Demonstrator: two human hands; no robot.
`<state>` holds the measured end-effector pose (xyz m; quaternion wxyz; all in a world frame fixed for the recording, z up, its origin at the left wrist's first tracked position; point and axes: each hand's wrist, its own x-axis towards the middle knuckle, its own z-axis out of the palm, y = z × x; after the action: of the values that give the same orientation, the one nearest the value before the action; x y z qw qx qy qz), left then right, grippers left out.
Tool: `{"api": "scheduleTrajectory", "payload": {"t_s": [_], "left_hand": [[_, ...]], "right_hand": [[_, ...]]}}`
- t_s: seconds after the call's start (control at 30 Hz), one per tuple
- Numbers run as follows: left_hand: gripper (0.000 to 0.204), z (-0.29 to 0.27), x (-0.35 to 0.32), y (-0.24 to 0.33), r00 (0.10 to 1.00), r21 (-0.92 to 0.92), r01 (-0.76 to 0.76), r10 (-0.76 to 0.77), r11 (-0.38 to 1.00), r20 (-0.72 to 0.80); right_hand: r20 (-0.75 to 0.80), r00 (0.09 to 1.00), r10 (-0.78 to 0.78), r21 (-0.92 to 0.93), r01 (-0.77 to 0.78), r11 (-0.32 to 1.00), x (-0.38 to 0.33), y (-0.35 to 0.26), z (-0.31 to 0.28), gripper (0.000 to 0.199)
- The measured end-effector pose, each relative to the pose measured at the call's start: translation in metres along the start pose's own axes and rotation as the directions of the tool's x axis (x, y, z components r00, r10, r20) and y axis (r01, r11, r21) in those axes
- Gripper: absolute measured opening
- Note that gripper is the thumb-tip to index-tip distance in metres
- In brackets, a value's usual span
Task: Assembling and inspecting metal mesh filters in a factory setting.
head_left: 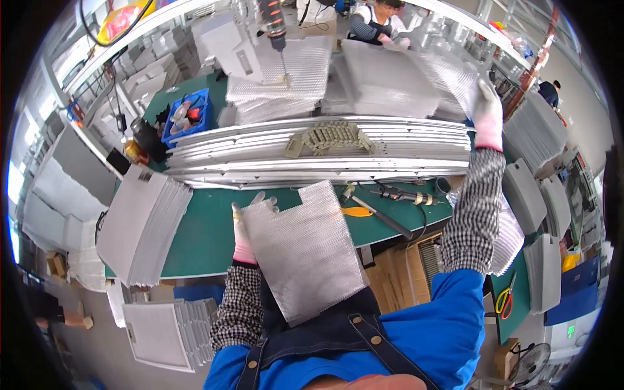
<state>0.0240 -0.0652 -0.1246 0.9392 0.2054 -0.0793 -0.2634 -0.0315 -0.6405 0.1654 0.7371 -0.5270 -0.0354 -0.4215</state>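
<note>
My left hand [241,235], in a white glove with a pink cuff, grips the upper left edge of a silver metal mesh sheet [309,257]. This sheet has a notch in its top edge and is tilted in front of my apron. Part of the hand is behind it. Stretched far to the right, my gloved right hand [487,114] holds the edge of another mesh sheet [455,77] beside a stack of mesh sheets [390,75]. That sheet and the fingertips are smeared by motion.
Long white metal strips [227,153] span the green table [208,224], with a tan row of small parts [335,138] on top. A hammer [383,218] and a power screwdriver [406,195] lie nearer. White panels [140,221] stand left. An electric driver [273,29] hangs overhead. A co-worker [377,26] sits opposite.
</note>
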Motion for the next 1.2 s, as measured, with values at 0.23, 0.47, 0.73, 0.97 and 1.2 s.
{"api": "scheduleTrajectory", "payload": {"t_s": [0.23, 0.47, 0.73, 0.97, 1.2], "left_hand": [[0.104, -0.010, 0.002, 0.005, 0.995, 0.002, 0.055, -0.055, 0.998, 0.077], [0.114, -0.016, 0.004, 0.007, 0.997, 0.006, 0.066, -0.066, 0.998, -0.035], [0.113, 0.005, -0.003, 0.007, 0.996, -0.045, 0.045, -0.042, 0.998, 0.073], [0.120, 0.008, -0.005, 0.002, 0.999, -0.003, 0.002, -0.002, 1.000, -0.040], [0.117, 0.011, -0.009, 0.006, 0.997, 0.050, -0.026, 0.029, 0.998, -0.069]], "right_hand": [[0.139, 0.956, 0.259, -0.303, -0.208, 0.930, -0.226, 0.041, 0.049, 0.045], [0.192, 0.524, 0.830, -0.455, -0.702, 0.548, -0.393, 0.112, 0.073, 0.038], [0.181, 0.427, 0.886, -0.592, -0.672, 0.445, -0.393, 0.111, 0.064, 0.039], [0.138, 0.437, 0.889, -0.611, -0.669, 0.424, -0.393, 0.116, 0.058, 0.038], [0.180, 0.444, 0.878, -0.573, -0.678, 0.460, -0.395, 0.126, 0.054, 0.035]]}}
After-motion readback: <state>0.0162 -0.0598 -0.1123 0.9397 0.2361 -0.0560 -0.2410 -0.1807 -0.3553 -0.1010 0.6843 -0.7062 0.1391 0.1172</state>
